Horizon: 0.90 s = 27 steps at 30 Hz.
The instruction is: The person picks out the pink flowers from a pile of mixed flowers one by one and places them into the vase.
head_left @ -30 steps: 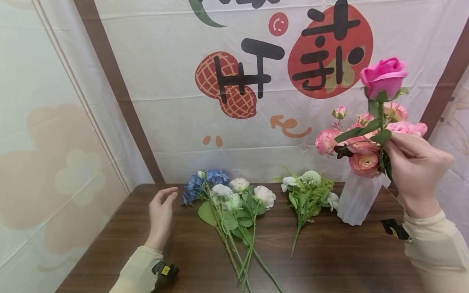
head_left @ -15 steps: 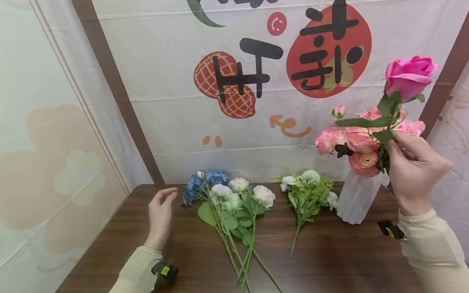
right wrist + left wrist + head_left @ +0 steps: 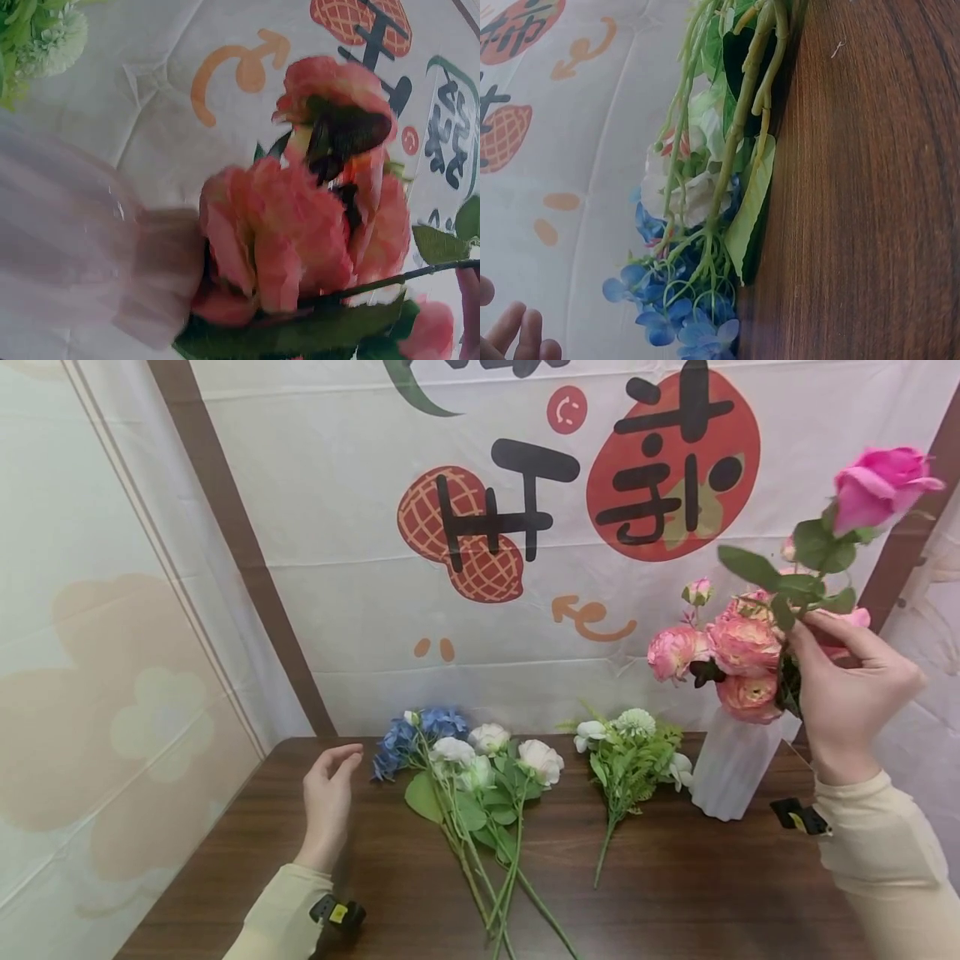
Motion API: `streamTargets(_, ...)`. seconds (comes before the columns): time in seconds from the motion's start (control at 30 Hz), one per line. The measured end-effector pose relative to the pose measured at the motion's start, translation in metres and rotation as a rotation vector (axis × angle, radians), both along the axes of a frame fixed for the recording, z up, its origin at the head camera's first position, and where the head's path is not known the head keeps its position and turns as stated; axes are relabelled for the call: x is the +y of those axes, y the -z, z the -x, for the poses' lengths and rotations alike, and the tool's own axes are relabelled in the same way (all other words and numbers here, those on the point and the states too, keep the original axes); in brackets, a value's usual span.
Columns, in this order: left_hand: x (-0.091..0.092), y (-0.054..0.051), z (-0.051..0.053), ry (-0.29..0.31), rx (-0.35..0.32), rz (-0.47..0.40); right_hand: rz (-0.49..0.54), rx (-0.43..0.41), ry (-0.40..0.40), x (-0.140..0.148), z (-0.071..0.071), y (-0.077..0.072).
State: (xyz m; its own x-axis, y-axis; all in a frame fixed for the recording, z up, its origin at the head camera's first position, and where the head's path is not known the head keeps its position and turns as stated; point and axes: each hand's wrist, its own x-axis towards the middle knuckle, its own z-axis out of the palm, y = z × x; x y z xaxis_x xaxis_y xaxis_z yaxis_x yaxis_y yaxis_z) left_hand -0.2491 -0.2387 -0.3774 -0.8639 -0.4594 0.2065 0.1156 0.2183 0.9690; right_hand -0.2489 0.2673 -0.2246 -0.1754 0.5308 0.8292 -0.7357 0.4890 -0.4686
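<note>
My right hand (image 3: 855, 702) pinches the stem of a bright pink rose (image 3: 881, 489) between thumb and fingers, its bloom leaning to the right. Behind it, a white fluted vase (image 3: 731, 772) holds salmon-pink flowers (image 3: 742, 647). In the right wrist view the rose's stem (image 3: 405, 277) runs beside the salmon blooms (image 3: 270, 232) toward the mouth of the vase (image 3: 90, 247); its lower end is hidden. At the left, my left hand (image 3: 328, 806) rests by the table with fingers loosely bent and holding nothing. Nearest to it are blue hydrangeas (image 3: 401, 743), also in the left wrist view (image 3: 667, 315).
White roses (image 3: 540, 760) with long crossing stems lie mid-table beside the hydrangeas. A green sprig with white blooms (image 3: 630, 768) lies left of the vase. The dark wooden table (image 3: 675, 893) ends at a printed cloth backdrop (image 3: 360, 635).
The rose's bloom has moved right and slightly up, tilting further right, while my right hand has shifted slightly. My left hand and the flowers on the table have not visibly moved.
</note>
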Motion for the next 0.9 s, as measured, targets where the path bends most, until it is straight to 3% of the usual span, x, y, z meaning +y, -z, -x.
streamTargets(0.23,0.001,0.0,-0.001,0.008,0.001,0.004,0.119,0.049,-0.029,0.001,-0.003,-0.004)
streamTargets(0.43,-0.001,0.001,0.0,0.005,-0.012,0.006,0.132,0.06,0.071,0.003,-0.005,-0.001)
streamTargets(0.63,-0.001,0.0,-0.002,0.005,-0.02,0.015,0.069,-0.005,0.098,0.005,-0.002,0.007)
streamTargets(0.77,0.0,0.0,-0.001,0.005,-0.009,0.006,0.04,-0.045,0.157,0.012,0.002,0.013)
streamTargets(0.9,-0.002,0.002,0.0,0.001,-0.02,0.013,0.013,-0.132,0.2,0.015,0.001,0.013)
